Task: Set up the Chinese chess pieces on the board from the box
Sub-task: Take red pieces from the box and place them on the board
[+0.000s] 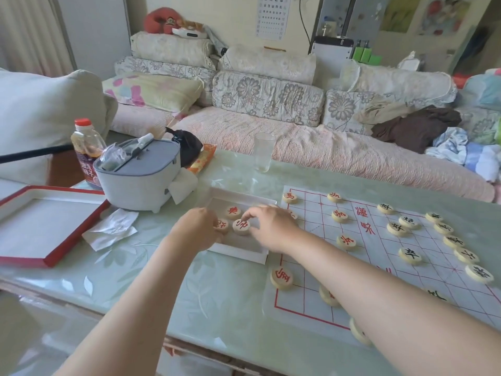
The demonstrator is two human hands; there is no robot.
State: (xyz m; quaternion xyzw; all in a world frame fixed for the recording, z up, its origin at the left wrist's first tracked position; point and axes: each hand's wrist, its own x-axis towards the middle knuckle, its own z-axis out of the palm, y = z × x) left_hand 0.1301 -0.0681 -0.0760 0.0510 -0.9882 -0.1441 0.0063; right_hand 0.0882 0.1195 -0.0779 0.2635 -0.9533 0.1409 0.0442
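Observation:
A shallow white box [238,252] lies on the table just left of the paper chess board [379,256]. Three round wooden pieces with red characters are left in it. My left hand [196,229] reaches into the box and its fingers curl round the leftmost red piece [221,226]. My right hand [271,226] reaches in from the right, its fingertips pinching the middle red piece [241,226]. A third red piece [233,211] lies behind them, untouched. Several red-marked and black-marked pieces stand on the board; my right forearm hides some.
The box lid [46,229], red-edged, lies at the left with crumpled paper [111,232] beside it. A grey appliance [138,175], an oil bottle [86,150] and a clear glass [263,151] stand behind the box. A sofa runs behind the table.

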